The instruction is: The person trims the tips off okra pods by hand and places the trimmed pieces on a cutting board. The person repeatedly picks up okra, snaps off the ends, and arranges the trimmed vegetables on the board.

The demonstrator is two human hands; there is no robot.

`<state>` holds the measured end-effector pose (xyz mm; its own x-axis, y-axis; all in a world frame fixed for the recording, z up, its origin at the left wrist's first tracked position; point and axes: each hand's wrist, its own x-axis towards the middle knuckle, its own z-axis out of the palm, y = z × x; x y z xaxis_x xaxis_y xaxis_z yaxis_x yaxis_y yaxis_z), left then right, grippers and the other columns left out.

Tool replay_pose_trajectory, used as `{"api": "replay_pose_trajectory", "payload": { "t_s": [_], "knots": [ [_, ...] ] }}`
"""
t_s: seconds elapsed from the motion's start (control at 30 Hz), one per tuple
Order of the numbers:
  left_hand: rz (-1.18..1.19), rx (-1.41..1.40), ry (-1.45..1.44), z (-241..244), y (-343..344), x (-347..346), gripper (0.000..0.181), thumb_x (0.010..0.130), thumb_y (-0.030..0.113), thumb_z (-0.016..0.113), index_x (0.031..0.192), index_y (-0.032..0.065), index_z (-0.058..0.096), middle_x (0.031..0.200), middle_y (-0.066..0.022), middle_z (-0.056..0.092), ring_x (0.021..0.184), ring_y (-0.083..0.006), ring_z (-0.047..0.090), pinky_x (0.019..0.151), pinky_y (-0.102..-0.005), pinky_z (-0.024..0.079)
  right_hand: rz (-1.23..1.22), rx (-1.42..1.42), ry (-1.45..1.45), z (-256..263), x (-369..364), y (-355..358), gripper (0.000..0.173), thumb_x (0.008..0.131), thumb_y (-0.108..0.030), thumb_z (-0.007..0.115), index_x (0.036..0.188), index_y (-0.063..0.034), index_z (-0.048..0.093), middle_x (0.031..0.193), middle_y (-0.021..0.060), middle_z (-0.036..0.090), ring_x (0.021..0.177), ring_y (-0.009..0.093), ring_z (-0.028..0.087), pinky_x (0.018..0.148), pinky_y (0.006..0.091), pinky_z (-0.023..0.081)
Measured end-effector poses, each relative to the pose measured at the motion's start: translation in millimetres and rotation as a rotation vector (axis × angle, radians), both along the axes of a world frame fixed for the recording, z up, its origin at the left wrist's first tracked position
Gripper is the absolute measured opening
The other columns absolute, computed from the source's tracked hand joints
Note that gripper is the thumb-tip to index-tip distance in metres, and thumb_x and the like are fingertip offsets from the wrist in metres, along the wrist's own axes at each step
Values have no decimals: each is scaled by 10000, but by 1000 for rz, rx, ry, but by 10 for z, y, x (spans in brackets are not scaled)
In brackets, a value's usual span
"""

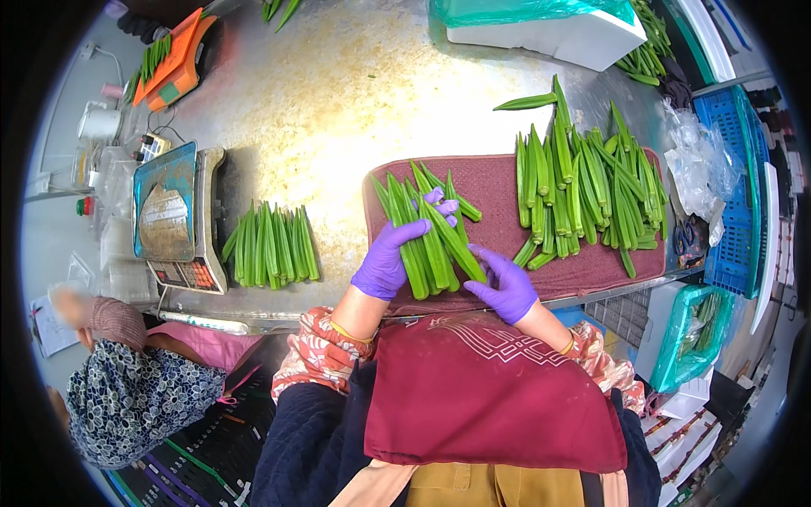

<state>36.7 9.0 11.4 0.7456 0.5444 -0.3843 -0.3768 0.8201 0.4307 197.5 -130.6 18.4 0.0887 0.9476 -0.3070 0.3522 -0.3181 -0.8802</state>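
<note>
My left hand (385, 265), in a purple glove, is wrapped around a bunch of green okra pods (413, 263) above a maroon cloth (491, 184). The fingers curl over the top of the bunch. My right hand (510, 288), also gloved, has thumb and fingertips at the stem end of one slanting okra pod (455, 239) on the bunch's right side. Several pods lie partly hidden behind the left fingers. To the right, a large pile of okra (573, 190) covers part of the cloth. A neat row of okra (272, 247) lies on the metal table at left.
A weighing scale (166, 209) stands on the metal table (304, 120) left of the row; an orange scale (171, 63) with okra is farther back. A white foam box (545, 35) stands behind. Blue crate (728, 190) and plastic bags (700, 158) border the right. Another person (146, 386) is at left.
</note>
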Motion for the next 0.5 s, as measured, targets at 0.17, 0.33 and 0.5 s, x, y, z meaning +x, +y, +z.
{"api": "replay_pose_trajectory", "payload": {
  "t_s": [0.17, 0.33, 0.5],
  "knots": [
    [2, 2, -15, -23, -3, -8, 587, 805, 85, 559, 1341, 10, 331, 1260, -147, 504, 1125, -249, 508, 987, -380, 398, 2, 137, -155, 34, 18, 15, 557, 754, -193, 683, 1256, -67, 478, 804, 129, 525, 656, 245, 511, 621, 333, 425],
    [-4, 11, -7, -40, -1, -8, 576, 813, 79, 511, 1348, 7, 311, 1298, -170, 464, 1167, -281, 473, 1024, -403, 357, 13, 187, -271, 52, 29, 28, 567, 743, -201, 692, 1256, -80, 484, 767, 122, 485, 655, 264, 500, 615, 352, 418],
    [0, 3, 23, -44, 3, -13, 585, 809, 82, 512, 1350, -2, 306, 1295, -179, 464, 1176, -288, 466, 1031, -405, 349, -12, 243, -295, 47, 24, 38, 556, 733, -204, 700, 1237, -83, 499, 743, 117, 465, 662, 270, 495, 615, 357, 417]
  ]
}}
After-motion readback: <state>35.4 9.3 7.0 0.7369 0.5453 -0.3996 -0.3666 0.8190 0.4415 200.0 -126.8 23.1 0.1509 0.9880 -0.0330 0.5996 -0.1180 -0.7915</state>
